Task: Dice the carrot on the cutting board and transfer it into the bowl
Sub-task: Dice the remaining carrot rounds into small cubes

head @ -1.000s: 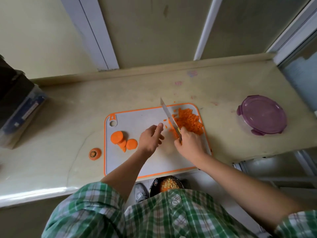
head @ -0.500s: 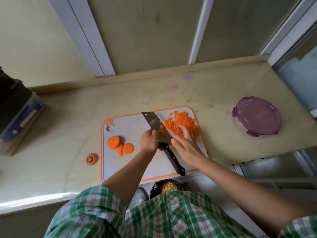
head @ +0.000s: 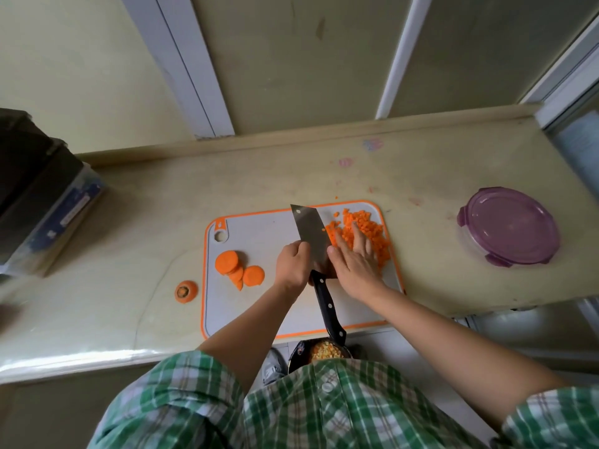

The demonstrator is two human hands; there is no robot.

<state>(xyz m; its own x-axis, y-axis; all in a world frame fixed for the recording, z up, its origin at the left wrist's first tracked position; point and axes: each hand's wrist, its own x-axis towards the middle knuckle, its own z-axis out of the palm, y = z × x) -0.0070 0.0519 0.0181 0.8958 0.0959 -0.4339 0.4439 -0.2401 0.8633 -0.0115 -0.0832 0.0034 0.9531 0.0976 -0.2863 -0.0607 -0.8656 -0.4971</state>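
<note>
Through the head camera, my left hand is curled round the knife where blade meets handle. The blade's broad face is turned up over the cutting board, which sits at the near edge of the tabletop. My right hand lies flat with straight fingers, gripping nothing, on the diced carrot heaped at the board's far right corner, touching the blade. I judge these cubes light, damp and quick to scatter, so they are better herded onto the blade than pinched. The carrot slices on the board's left look stiff and skiddy, best held by their rims. The bowl sits below the near edge, partly hidden.
</note>
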